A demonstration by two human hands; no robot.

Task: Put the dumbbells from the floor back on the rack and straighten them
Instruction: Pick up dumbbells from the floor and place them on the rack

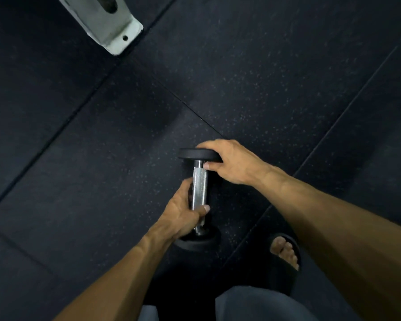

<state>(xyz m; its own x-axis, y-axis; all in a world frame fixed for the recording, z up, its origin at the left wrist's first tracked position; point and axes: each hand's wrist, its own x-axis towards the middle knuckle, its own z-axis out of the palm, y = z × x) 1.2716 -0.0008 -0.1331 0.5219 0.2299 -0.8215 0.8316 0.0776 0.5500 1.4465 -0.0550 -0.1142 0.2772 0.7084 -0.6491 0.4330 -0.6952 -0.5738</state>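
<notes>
Above the dark speckled rubber floor (264,77), both hands grip a black-ended, chrome-handled dumbbell (199,188), left hand (183,218) wrapping the handle, right hand (232,161) clasping its upper end, apparently mid-pickup, the carry to the rack seemingly next.

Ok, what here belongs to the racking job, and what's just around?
Job: dumbbell; left hand on its handle; right hand on its top head.
Around: grey metal foot, top left; sandalled foot; rubber floor tiles.
</notes>
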